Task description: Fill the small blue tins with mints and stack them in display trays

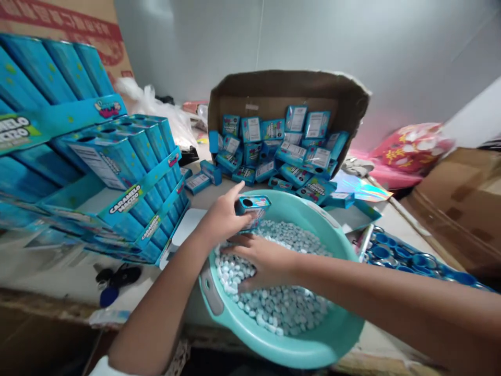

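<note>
My left hand [221, 219] grips a small blue candy box [253, 205] with a round hole in its upper face, held over the near-left part of a teal plastic basin [324, 334]. The basin holds a heap of small pale blue and white candies [282, 305]. My right hand [262, 261] lies palm down on those candies just below the box, fingers spread into the pile; whether it holds any I cannot tell.
A tipped cardboard carton [282, 91] behind the basin spills several small blue boxes. Blue display cases marked Caramelo Macizo [129, 183] stand stacked at left. Blue rings on a tray [407, 256] lie at right, near a brown carton [462, 209].
</note>
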`<act>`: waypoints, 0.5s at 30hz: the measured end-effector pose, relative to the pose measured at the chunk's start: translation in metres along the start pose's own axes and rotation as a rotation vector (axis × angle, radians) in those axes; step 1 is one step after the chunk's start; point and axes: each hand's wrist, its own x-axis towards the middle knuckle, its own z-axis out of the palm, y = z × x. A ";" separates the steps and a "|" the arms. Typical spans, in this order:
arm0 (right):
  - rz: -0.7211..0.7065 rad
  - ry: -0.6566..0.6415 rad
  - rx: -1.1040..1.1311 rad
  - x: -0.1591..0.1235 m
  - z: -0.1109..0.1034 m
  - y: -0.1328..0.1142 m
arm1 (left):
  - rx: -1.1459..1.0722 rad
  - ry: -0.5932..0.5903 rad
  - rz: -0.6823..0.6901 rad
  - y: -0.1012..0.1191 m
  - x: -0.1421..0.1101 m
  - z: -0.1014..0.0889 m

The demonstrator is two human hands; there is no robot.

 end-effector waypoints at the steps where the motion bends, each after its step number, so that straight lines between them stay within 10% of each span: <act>1: 0.024 0.022 0.003 0.003 0.001 0.002 | 0.001 0.013 0.004 -0.001 0.001 0.000; 15: 0.213 0.037 -0.009 0.011 -0.013 0.003 | 0.082 -0.013 -0.017 0.001 0.004 -0.001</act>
